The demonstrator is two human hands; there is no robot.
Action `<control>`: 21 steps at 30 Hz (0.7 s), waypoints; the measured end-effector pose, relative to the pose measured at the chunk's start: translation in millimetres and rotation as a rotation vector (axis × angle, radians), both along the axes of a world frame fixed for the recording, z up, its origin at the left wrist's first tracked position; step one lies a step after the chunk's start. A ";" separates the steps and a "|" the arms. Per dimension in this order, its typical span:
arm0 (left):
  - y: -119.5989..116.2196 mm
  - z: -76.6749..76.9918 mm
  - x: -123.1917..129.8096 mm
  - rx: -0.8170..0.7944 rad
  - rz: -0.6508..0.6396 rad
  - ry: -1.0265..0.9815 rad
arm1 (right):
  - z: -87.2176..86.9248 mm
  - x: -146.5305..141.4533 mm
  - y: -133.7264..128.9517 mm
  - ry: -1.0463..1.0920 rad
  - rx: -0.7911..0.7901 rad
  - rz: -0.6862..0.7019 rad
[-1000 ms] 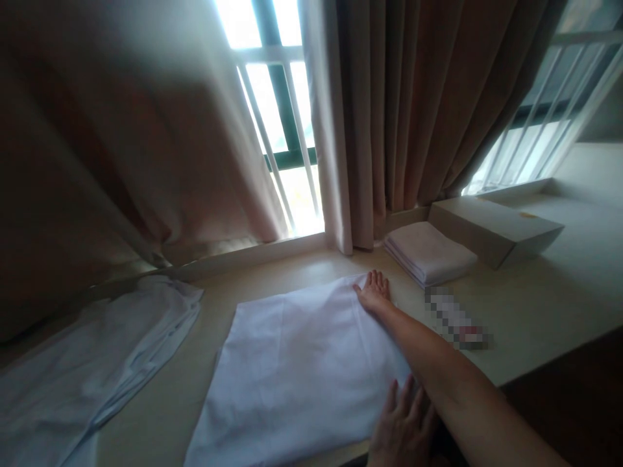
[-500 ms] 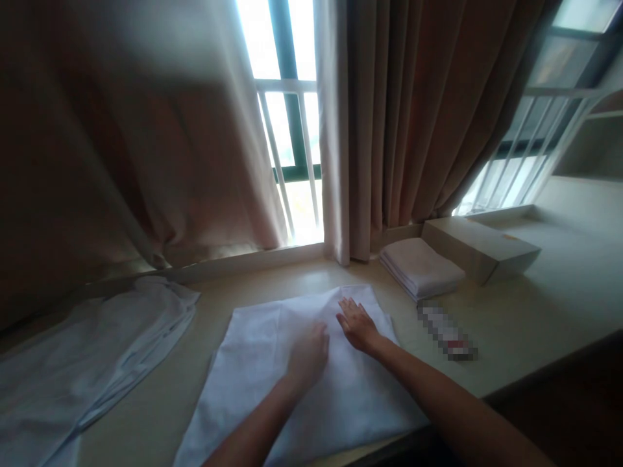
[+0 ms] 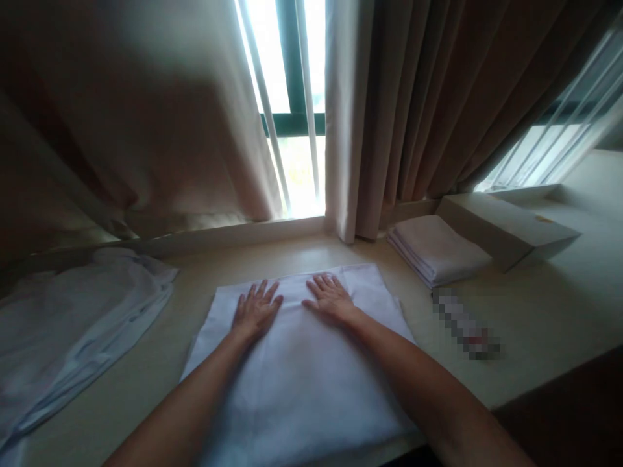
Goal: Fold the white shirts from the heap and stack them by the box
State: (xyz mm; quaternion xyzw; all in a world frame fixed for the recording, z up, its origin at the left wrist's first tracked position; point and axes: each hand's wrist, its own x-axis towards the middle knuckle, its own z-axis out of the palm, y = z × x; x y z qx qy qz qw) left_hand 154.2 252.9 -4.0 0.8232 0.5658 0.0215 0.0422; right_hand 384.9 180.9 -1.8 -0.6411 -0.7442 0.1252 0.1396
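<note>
A white cloth (image 3: 311,376), folded into a wide flat shape, lies on the pale tabletop in front of me. My left hand (image 3: 256,310) rests flat on its far left part with the fingers spread. Beside it, my right hand (image 3: 331,298) presses palm down near the cloth's far edge, fingers stretched and apart. Neither hand grips anything. The cloth's near side runs toward the table's front edge, and my forearms cover parts of it.
On the left lies a loose pile of white fabric (image 3: 92,318). To the right are a neatly folded white cloth (image 3: 438,246), a blurred-out long object (image 3: 464,324) and a pale box (image 3: 516,220). Brown curtains (image 3: 403,97) hang by the window along the back.
My left hand has moved left and away from me, from the cloth's middle to its far left part. My right hand has shifted slightly left, its fingers more spread. The view has tilted down.
</note>
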 end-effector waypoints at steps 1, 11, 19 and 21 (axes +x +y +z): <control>5.4 -1.1 -15.5 0.009 0.050 0.008 | 0.3 12.7 -2.8 -0.018 -0.014 -0.039; 14.4 -13.9 -99.3 0.077 0.223 0.045 | -6.9 117.2 -34.4 -0.165 -0.085 -0.382; 4.7 25.8 -125.2 0.207 0.342 -0.156 | 12.6 111.0 -61.9 -0.183 0.102 -0.407; -11.9 41.1 -146.2 0.152 0.435 -0.224 | 14.4 113.3 -91.5 -0.161 0.245 -0.460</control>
